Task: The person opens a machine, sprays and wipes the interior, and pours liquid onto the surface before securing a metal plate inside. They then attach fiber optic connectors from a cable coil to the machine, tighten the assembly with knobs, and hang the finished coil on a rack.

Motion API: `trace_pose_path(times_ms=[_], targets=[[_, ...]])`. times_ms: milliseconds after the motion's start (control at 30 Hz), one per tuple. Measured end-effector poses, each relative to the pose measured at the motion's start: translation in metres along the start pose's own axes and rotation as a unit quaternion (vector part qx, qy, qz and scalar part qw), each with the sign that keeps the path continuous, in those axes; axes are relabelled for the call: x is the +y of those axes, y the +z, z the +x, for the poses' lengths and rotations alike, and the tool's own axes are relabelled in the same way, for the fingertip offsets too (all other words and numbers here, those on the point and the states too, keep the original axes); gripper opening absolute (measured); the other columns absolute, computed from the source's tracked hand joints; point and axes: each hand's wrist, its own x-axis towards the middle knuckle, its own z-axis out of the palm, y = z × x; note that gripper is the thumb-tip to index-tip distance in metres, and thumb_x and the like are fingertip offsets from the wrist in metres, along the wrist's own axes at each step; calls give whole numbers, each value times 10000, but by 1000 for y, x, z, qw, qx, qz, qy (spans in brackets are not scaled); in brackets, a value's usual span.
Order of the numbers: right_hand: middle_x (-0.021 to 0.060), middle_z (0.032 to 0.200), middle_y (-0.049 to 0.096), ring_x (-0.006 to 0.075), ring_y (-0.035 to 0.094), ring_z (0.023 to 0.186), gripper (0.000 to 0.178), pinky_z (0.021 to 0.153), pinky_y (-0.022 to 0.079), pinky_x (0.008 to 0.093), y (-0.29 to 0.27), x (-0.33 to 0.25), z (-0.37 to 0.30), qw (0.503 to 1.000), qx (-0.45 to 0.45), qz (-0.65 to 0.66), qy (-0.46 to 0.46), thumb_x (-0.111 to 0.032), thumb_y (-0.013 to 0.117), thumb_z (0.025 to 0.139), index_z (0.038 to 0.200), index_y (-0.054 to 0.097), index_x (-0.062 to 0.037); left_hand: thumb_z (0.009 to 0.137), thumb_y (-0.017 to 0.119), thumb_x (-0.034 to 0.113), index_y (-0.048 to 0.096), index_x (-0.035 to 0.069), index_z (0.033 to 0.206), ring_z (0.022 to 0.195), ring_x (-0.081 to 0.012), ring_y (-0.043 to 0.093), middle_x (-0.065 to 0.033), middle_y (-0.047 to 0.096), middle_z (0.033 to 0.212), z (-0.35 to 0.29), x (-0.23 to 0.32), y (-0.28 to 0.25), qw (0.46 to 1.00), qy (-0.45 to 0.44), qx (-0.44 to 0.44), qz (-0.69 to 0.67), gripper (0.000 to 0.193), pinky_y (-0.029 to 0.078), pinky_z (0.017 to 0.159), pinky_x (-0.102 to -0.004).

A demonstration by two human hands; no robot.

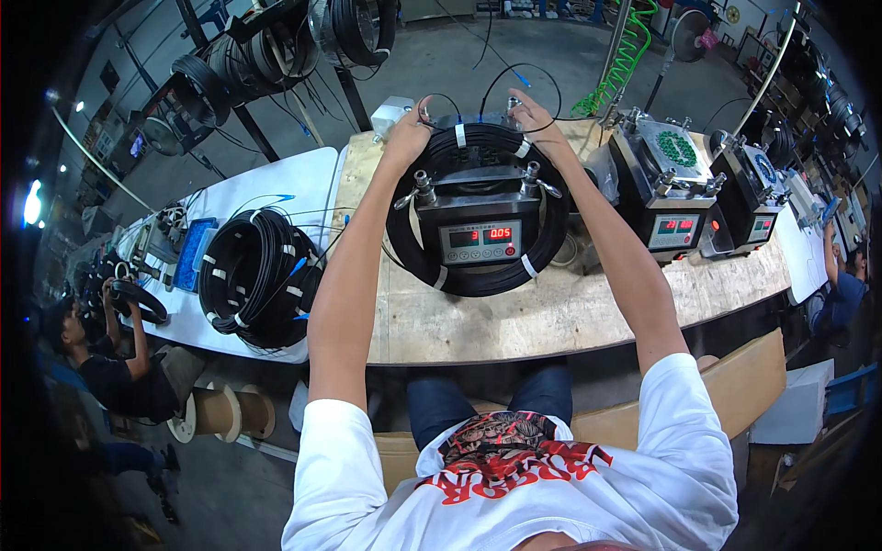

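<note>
Your bench (432,332) carries the machine (478,198) between its far and near edges; the coil (487,283) rings its panel. Your left hand (409,138) and right hand (540,127) are at the coil's far side, fingers curled; I can't tell whether they grip. Pulled carelessly, the loose loop (559,92) could snag a knob (424,186) and kink, or its blue tip (522,80) get knocked.

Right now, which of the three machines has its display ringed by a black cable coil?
The leftmost machine, nearest the left hand and right hand: the coil rings its display. The middle machine and rightmost machine have no coil around theirs.
</note>
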Motion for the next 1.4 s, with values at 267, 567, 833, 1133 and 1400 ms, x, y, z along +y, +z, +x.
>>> trace_pose_path(times_ms=[267,567,833,1133,1400], targets=[[89,1028,647,187,576,989,569,930,434,294,0,-10,-4,1000,-6,14,27,-215,514,956,1487,404,-45,843,533,12,500,172,1444,1041,-241,550,-93,573,1082,3,-7,0,1000,14,-16,-17,624,412,965,-323],[117,1055,646,185,570,992,592,938,427,301,0,-16,-7,998,1,39,46,-372,569,984,1458,441,-43,831,541,11,431,202,1492,1037,-240,550,-103,551,1039,-4,7,-3,997,19,-42,-70,697,409,997,-325],[166,1137,659,225,586,1123,557,999,411,312,-2,-13,-8,999,-13,17,31,-332,581,979,1460,447,-84,834,534,33,477,141,1455,1042,-252,558,-125,575,1044,7,-13,0,998,41,-37,-8,634,424,960,-339],[194,1233,647,239,583,1162,609,1020,407,327,-1,-14,-9,996,-1,56,69,-375,598,973,1474,432,-71,835,495,-17,446,156,1476,943,-210,510,-71,525,984,-9,9,-2,997,56,-26,-52,666,402,917,-285],[174,1186,668,231,581,1175,673,1027,406,318,-1,-10,-8,998,20,21,59,-423,597,966,1465,418,-10,830,525,-17,382,164,1515,923,-207,551,-81,556,993,-7,8,-1,998,27,6,-49,724,426,905,-299]])
